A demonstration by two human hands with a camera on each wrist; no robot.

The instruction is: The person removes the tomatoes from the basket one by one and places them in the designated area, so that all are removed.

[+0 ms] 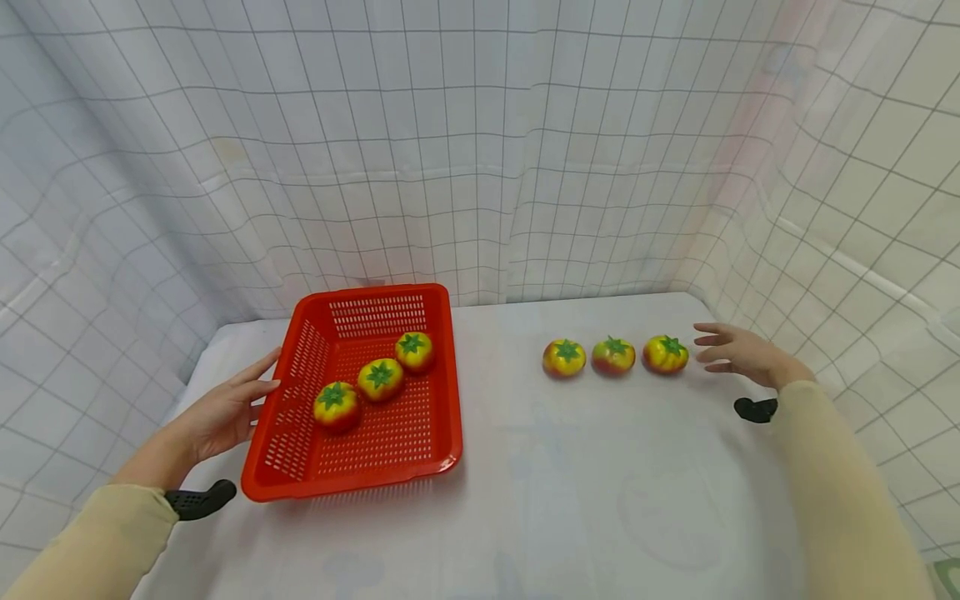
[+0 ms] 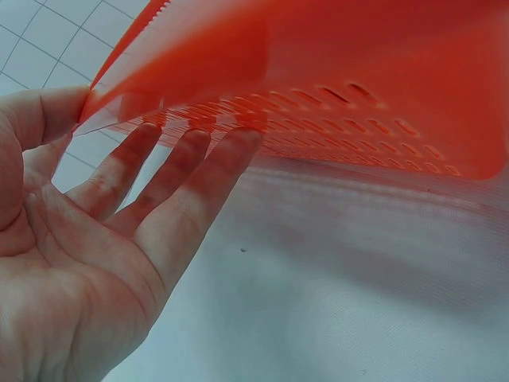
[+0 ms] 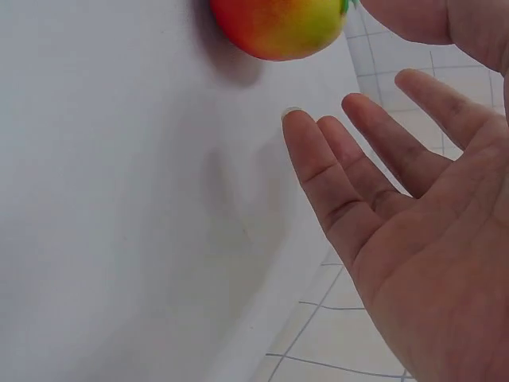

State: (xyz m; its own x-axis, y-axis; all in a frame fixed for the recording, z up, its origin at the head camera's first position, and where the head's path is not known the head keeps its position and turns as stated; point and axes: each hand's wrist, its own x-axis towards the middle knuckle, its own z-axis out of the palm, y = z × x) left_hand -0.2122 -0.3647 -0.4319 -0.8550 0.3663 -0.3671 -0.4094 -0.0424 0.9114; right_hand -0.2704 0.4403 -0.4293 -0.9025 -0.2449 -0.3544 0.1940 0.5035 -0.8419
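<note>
Cloth with a thin dark grid hangs in soft folds behind and on both sides of a white table, its right-hand fall close beside the right hand. On the left part of the table stands a red basket, turned slightly askew; its near wall and side wall rise between the left hand and the three fruits inside. Those fruits — a near fruit, a middle fruit and a far fruit — form a slanting line across the basket floor. Well to the right, a left fruit, a centre fruit and a right fruit sit on the table in a row, with small gaps between them.

The basket is glossy, plastic-looking, with a smooth rim and rows of slots. Each fruit is squat, rounded and shiny, yellow running into red, under a star-shaped green top.

The left fingers are loosely extended against the basket's outer side, thumb at the rim; how firmly they press, I cannot tell. The right fingers are spread and released — just beside the right fruit, not touching it. Pale sleeves cover both forearms, and a black device sits at the left wrist.
</note>
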